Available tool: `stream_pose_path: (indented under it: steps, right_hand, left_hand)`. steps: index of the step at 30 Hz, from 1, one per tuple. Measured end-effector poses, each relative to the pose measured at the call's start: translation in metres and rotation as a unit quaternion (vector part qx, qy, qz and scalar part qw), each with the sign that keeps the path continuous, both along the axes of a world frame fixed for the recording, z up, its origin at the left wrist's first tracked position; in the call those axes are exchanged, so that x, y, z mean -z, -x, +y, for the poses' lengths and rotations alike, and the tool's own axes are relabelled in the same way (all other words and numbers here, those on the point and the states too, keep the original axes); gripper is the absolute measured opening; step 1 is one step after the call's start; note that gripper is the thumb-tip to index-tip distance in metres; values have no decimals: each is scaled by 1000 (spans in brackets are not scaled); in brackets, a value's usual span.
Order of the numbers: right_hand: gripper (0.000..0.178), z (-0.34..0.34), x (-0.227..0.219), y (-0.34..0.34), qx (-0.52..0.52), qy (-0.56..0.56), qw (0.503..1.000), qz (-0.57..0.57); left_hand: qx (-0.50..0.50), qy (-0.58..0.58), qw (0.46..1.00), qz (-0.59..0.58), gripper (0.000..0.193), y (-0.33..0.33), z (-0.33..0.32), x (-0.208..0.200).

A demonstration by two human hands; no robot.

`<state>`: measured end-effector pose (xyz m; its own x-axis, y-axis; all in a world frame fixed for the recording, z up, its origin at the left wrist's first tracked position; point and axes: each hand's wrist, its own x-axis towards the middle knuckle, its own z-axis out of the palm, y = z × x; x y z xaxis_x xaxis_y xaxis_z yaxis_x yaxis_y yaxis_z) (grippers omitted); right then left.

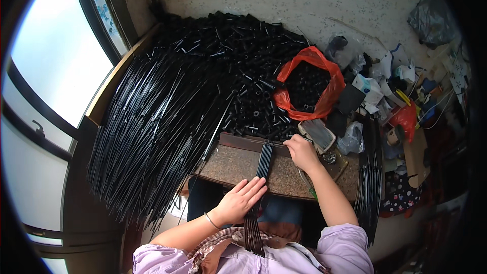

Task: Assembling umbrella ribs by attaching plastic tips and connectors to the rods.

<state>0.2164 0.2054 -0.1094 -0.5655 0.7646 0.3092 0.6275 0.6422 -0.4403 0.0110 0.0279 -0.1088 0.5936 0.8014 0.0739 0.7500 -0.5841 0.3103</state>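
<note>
A narrow row of thin black rods (265, 158) lies side by side over the speckled brown work board (233, 161) and runs back toward my lap. My left hand (240, 201) rests flat on these rods at the board's near edge, fingers stretched out. The rods' far ends meet a dark raised bar (238, 142) along the board's back. Beside those ends, at the right part of the bar, my right hand (302, 153) is closed in a pinch. A thin light line reaches from its fingertips toward the rods; what it grips is too small to name.
A large heap of long black rods (152, 122) fills the left. Short black tubes (223, 35) are piled behind the board. A red plastic bag (333, 82) holds small black pieces. An open box (319, 134), clear bag (351, 138) and more rods (369, 177) lie right.
</note>
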Motion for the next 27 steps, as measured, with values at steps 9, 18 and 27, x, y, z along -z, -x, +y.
stream_pose_path:
  steps: [9,18,27]
  right_hand:
    - [10,-2,-8,11,8,7,1000,-19]
    - [9,13,-11,11,-45,76,996,-29]
    - [3,12,-6,22,-33,22,997,-69]
  left_hand:
    - [0,29,999,-34,80,0,3,-1]
    - [-1,22,999,-24,82,1,2,-3]
    - [4,8,1000,20,83,0,0,-2]
